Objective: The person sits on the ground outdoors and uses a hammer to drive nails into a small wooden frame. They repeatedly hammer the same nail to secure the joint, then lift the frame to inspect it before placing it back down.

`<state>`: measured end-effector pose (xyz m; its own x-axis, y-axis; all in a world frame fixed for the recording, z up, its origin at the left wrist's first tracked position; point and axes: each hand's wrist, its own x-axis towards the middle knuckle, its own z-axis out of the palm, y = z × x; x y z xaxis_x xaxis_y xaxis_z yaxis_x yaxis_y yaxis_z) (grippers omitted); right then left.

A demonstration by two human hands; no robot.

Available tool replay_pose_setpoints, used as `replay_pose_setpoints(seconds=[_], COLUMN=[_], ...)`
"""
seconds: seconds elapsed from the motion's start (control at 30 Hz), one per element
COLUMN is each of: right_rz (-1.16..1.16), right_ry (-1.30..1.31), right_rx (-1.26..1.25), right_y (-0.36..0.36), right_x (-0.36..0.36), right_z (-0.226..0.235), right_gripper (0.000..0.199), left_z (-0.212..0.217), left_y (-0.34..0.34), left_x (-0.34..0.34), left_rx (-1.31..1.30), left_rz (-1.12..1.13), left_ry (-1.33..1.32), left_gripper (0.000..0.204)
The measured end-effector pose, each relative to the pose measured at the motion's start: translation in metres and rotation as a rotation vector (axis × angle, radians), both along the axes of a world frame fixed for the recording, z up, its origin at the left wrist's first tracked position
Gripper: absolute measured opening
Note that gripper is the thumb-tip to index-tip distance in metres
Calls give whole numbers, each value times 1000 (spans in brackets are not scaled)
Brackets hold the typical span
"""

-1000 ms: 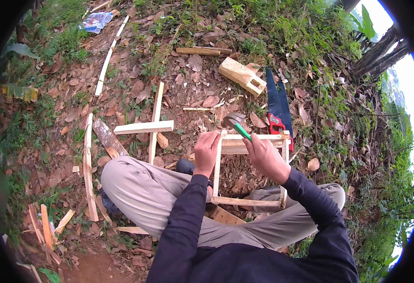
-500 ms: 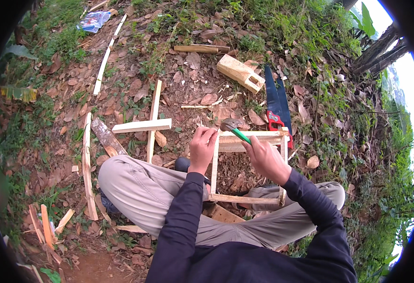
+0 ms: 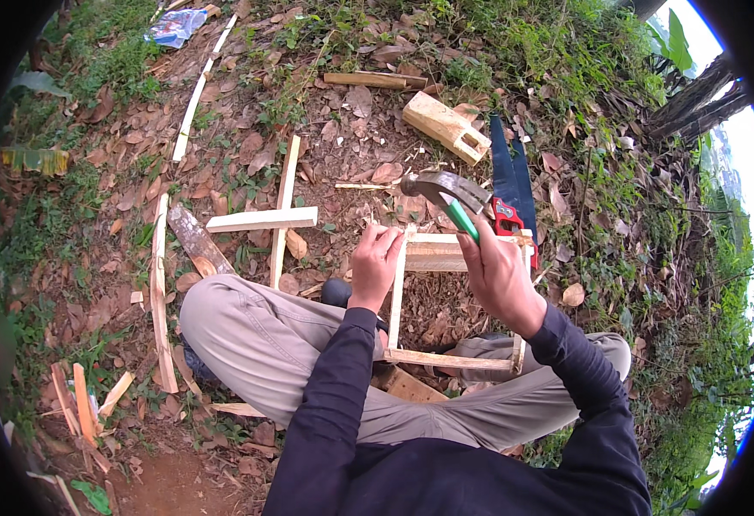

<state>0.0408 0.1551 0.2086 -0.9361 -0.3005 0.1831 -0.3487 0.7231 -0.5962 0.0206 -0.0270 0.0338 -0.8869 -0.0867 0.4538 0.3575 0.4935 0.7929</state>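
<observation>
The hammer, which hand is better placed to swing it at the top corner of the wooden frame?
Right. The right hand already has its grip on the green-handled hammer, head raised above the wooden frame. The left hand pinches at the frame's top corner, steadying it.

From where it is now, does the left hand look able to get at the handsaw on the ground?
Probably not easily. The handsaw lies beyond the wooden frame, on the far right side, and the right hand with the hammer sits between it and the left hand.
</observation>
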Motion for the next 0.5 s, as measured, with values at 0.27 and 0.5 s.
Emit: replay_pose_setpoints(seconds=[0.27,0.5], right_rz=[14,72], right_ry=[-218,-205], right_rx=[154,296], right_y=[4,10], right_x=[-11,-2], right_z=[-9,-40], right_gripper=[27,29], left_z=[0,-2], left_y=[-1,1], left_x=[-2,0], left_rx=[-7,5], left_rz=[16,9], left_ry=[-12,-19], left_gripper=[12,10])
